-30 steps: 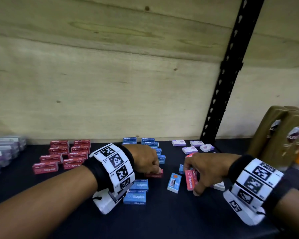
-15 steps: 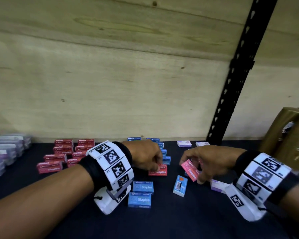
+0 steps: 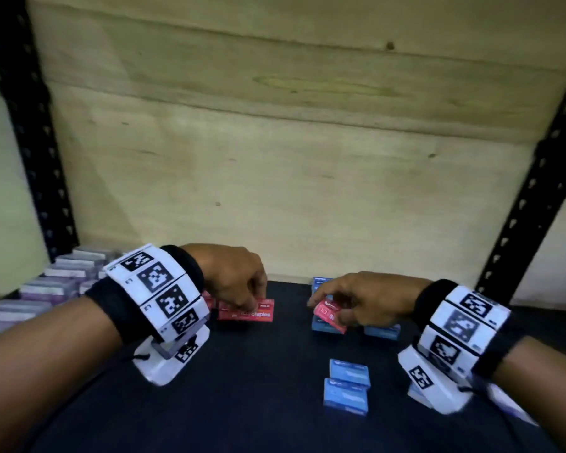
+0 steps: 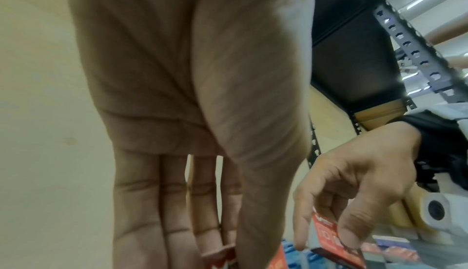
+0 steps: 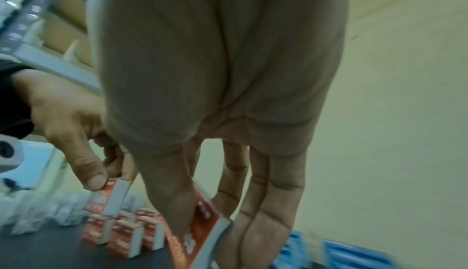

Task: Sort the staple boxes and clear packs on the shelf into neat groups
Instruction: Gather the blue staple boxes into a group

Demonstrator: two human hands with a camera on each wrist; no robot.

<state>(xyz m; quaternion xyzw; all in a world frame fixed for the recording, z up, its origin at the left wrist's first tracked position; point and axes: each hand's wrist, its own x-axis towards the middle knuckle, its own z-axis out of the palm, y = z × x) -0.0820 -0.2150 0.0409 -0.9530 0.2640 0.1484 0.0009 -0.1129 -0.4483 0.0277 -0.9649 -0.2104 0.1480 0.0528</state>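
My left hand [image 3: 252, 304] pinches a red staple box [image 3: 245, 313] between thumb and fingers. In the right wrist view that box [image 5: 111, 197] hangs just above a group of red boxes [image 5: 121, 233] standing on the black shelf [image 3: 258, 387]. My right hand [image 3: 327, 308] pinches a second red staple box [image 3: 329, 317], tilted, over blue boxes [image 3: 381, 331]; thumb and fingers clamp it [image 5: 202, 227]. Two blue boxes [image 3: 347, 384] lie nearer me. Clear packs [image 3: 59, 282] are stacked at the far left.
A plywood back wall [image 3: 291, 158] closes the shelf behind. Black slotted uprights stand at the left [image 3: 30, 142] and right [image 3: 536, 191]. More blue boxes [image 3: 322, 282] sit against the wall behind my right hand. A pale box [image 3: 510, 403] lies at the front right.
Both hands have shifted left along the shelf, each carrying a red box. The left one's box now hangs over the red group; the view has swung left too.
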